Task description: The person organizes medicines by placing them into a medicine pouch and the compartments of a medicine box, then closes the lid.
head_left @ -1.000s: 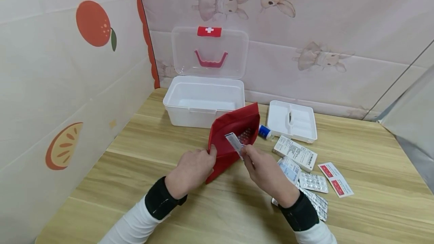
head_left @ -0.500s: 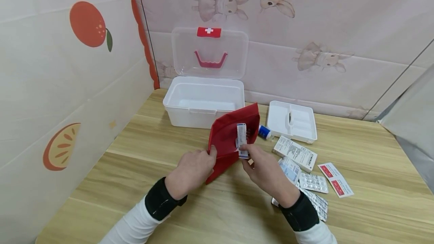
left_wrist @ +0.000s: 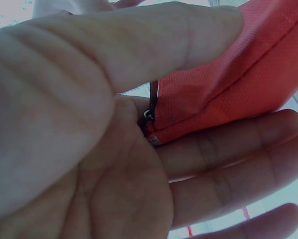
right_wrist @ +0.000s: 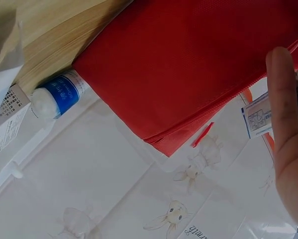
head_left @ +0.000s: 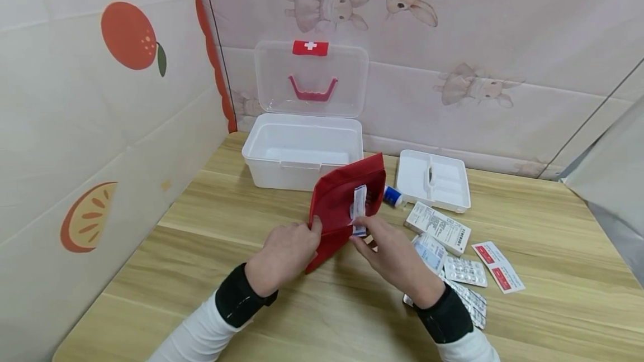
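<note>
Over the pale wood-grain table [head_left: 211,272], a flat red fabric pouch [head_left: 328,214] is held tilted with its mouth spread open; whether its bottom touches the wood, I can't tell. At the pouch's eight o'clock, the left hand [head_left: 285,251] pinches its edge, thumb laid over the fabric and fingers fairly straight beneath. At four o'clock, the right hand [head_left: 394,251] is partly closed, its fingertips holding the lower part of a narrow white packet with blue ends [head_left: 360,199], which stands nearly upright at the pouch's mouth. At eleven o'clock is a white plastic box [head_left: 279,174], its clear lid [head_left: 274,80] raised behind. Just beside the pouch, towards two o'clock, lies a small white bottle with a blue label [head_left: 392,195], near a white plastic tray [head_left: 453,169]. A white printed carton [head_left: 439,228] lies at three o'clock, with silver blister packs [head_left: 465,271] and a red-and-white card [head_left: 498,267] towards four.
</note>
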Action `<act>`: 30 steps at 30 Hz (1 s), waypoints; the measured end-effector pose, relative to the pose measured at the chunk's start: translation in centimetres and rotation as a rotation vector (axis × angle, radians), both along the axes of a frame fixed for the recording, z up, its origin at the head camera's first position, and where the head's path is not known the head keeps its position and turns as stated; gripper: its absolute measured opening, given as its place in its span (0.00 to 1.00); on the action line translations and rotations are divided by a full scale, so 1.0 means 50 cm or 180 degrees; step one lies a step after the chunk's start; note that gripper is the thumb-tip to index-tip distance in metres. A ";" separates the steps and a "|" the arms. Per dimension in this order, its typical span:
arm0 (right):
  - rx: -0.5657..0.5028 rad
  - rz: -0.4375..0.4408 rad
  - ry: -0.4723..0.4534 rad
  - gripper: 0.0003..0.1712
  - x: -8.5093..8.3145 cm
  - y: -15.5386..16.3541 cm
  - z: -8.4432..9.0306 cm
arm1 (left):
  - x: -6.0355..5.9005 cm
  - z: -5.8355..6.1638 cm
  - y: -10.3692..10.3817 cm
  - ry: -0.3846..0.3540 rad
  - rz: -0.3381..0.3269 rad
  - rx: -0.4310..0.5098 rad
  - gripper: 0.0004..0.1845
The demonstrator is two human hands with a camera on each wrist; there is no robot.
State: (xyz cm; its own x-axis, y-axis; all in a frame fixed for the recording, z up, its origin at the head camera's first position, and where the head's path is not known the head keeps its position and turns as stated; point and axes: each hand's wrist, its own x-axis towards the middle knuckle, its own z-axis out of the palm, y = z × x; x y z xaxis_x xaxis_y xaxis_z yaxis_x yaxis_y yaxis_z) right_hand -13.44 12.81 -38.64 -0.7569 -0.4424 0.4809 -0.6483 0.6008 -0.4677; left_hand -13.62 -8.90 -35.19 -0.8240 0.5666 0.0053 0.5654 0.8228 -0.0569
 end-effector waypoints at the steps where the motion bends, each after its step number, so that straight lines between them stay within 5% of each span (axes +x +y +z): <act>1: 0.0001 -0.0019 0.0001 0.20 0.000 0.000 0.000 | 0.000 0.000 0.000 0.0002 0.0001 0.0003 0.31; 30: 0.0005 -0.0154 0.0142 0.18 -0.008 0.001 -0.007 | 0.004 -0.005 0.000 0.0109 -0.0029 0.0130 0.31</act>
